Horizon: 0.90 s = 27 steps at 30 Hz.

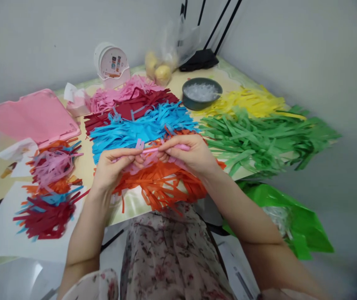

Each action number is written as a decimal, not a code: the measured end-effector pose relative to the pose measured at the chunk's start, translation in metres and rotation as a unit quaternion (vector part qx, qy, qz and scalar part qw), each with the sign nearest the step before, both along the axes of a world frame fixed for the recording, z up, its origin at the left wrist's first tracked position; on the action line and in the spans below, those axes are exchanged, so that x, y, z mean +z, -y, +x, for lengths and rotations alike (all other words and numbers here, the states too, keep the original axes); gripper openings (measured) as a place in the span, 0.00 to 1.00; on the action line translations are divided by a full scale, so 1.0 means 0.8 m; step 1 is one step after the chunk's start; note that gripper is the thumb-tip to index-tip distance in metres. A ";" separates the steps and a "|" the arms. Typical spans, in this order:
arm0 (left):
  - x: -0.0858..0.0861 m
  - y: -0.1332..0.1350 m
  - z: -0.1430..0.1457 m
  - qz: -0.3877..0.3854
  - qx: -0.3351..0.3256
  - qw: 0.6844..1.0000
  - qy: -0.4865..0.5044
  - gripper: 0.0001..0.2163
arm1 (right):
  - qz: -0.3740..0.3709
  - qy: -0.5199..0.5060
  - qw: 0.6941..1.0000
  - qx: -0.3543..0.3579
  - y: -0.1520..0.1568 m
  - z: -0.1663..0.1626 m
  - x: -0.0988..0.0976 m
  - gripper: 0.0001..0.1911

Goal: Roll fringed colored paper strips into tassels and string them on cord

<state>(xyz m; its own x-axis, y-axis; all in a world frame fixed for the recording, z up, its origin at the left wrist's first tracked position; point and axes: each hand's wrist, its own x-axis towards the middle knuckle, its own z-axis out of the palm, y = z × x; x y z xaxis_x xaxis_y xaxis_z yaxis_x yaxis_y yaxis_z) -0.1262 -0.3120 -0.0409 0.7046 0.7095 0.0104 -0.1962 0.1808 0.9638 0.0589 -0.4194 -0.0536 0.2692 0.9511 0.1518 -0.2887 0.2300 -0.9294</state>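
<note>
Between my two hands runs a thin pink strip, part of a fringed pink piece like tissue paper or thin fabric. My left hand pinches its left end with thumb and forefinger. The right hand pinches the strip a short way off, and more pink shows around the fingers. Below them lies a heap of orange fringe. Just beyond is a blue fringed pile, with dark red fringe and pink fringe behind it.
Green fringe and yellow fringe lie right. A dark bowl holds clear bits. Finished-looking multicoloured bundles, a pink case and a tissue pack are left. A green bag hangs below the table's right side.
</note>
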 end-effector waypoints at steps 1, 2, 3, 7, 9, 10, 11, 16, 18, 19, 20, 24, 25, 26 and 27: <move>-0.001 0.001 0.002 -0.004 0.004 1.000 0.011 0.06 | -0.001 -0.006 1.000 -0.007 -0.001 -0.003 0.001 0.05; -0.001 0.003 0.004 -0.008 0.012 1.000 0.022 0.05 | 0.000 -0.010 1.000 -0.018 -0.002 -0.006 0.002 0.04; -0.002 0.004 0.005 -0.010 0.022 0.999 0.034 0.04 | 0.003 -0.012 0.999 -0.032 -0.002 -0.009 0.002 0.04; -0.006 0.010 0.001 0.029 0.064 0.996 0.055 0.02 | 0.008 0.031 0.998 -0.058 -0.002 -0.012 0.002 0.04; -0.005 0.010 -0.005 0.088 0.067 0.994 0.021 0.05 | 0.004 0.081 0.996 -0.038 0.000 -0.007 0.003 0.05; -0.004 0.009 -0.007 0.125 0.066 0.990 -0.008 0.07 | 0.002 0.110 0.994 -0.026 0.001 -0.003 0.004 0.07; -0.003 0.008 -0.009 0.160 0.066 0.984 -0.039 0.07 | -0.001 0.143 0.990 -0.019 0.002 0.001 0.006 0.08; 0.005 0.006 -0.009 0.254 0.070 0.958 -0.116 0.06 | -0.024 0.336 0.941 -0.038 0.003 0.012 0.022 0.13; 0.007 0.007 -0.007 0.290 0.064 0.946 -0.132 0.07 | -0.022 0.379 0.925 -0.035 0.000 0.012 0.026 0.09; 0.007 0.007 -0.007 0.311 0.062 0.938 -0.141 0.07 | -0.024 0.390 0.920 -0.032 -0.001 0.012 0.027 0.07; 0.007 0.007 -0.007 0.332 0.062 0.929 -0.151 0.08 | -0.030 0.399 0.916 -0.030 -0.003 0.011 0.028 0.06; 0.006 0.003 -0.007 0.417 0.060 0.893 -0.158 0.04 | -0.033 0.435 0.899 -0.028 -0.006 0.008 0.030 0.06; 0.005 0.002 -0.007 0.428 0.054 0.889 -0.157 0.04 | -0.025 0.442 0.896 -0.024 -0.005 0.008 0.030 0.07; 0.004 0.002 -0.006 0.430 0.048 0.887 -0.159 0.04 | -0.016 0.447 0.894 -0.017 -0.005 0.007 0.031 0.07; 0.003 0.001 -0.006 0.423 0.042 0.890 -0.164 0.05 | -0.010 0.448 0.894 -0.011 -0.004 0.006 0.031 0.07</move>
